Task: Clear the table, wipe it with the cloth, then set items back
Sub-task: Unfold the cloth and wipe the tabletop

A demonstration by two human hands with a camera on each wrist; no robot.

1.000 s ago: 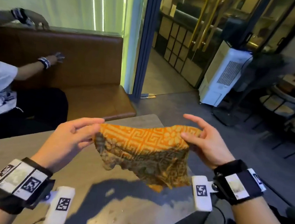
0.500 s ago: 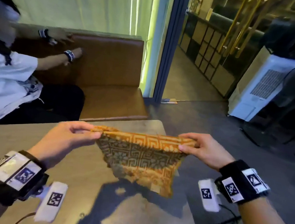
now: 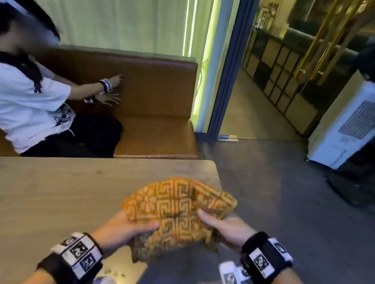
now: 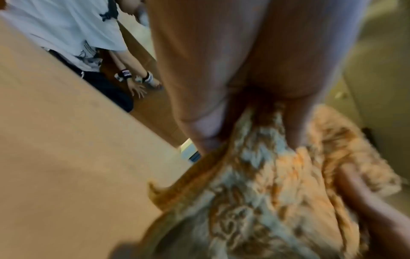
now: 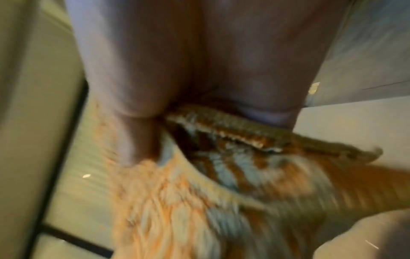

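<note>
Orange terry pile, woven with a pale key-and-flower pattern, makes up the cloth (image 3: 175, 212), which is held between the two hands just above the near corner of the bench (image 3: 35, 194). To the left, the left hand (image 3: 122, 229) is seen with its thumb laid on top of the cloth and its fingers tucked beneath, so that the left edge is pinched. In the left wrist view the same pinch is shown, blurred, with the thumb (image 4: 199, 126) on one face and a finger on the other. Between the hands the cloth is bunched and folded over itself, and a darker, grey-green underside hangs down from the left hand's side. To the right, the right hand (image 3: 225, 230) is closed on the opposite edge in the same way, thumb above and fingers below; the right wrist view, though smeared, shows a folded hem caught in that hand.

The cloth is judged to be light, soft and wholly limp, with no shape of its own; it will sag wherever it is not supported. The pile should give good friction, so slipping is unlikely. Nothing about it is fragile. It is best taken at the edges or corners for folding, or gathered into a pad under a flat palm for wiping.
</note>
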